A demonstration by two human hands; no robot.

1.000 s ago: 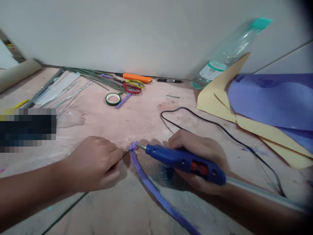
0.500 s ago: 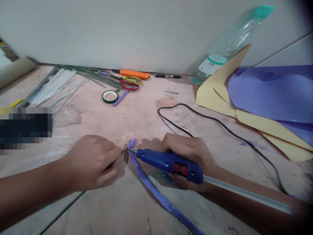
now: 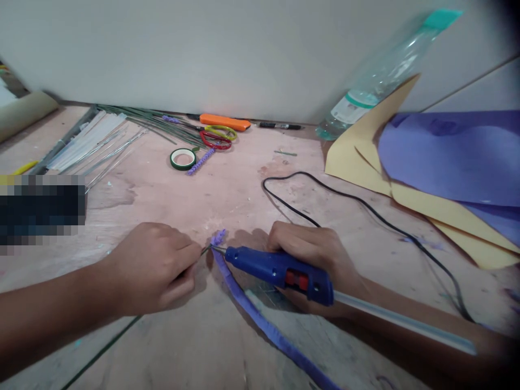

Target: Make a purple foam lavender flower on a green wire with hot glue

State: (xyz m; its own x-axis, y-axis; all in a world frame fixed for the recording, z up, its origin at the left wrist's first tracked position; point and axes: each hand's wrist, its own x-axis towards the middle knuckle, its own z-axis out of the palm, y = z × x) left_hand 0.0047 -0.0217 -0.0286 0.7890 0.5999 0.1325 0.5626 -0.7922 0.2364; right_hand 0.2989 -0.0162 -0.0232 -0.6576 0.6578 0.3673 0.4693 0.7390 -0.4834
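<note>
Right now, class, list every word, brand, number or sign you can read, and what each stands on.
No text can be read.
Bottle label: faint print, too small and blurred.
Black pen: pale marks, too small to read.
Blue glue gun: no legible lettering.

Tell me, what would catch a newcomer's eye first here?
Probably the blue glue gun in the right hand, its tip at the far end of a purple strip, near the left hand, which grips a thin green stem. Next, the orange tool lying beside the wall, and the big purple sheet at the right, near a tilted clear bottle.
</note>
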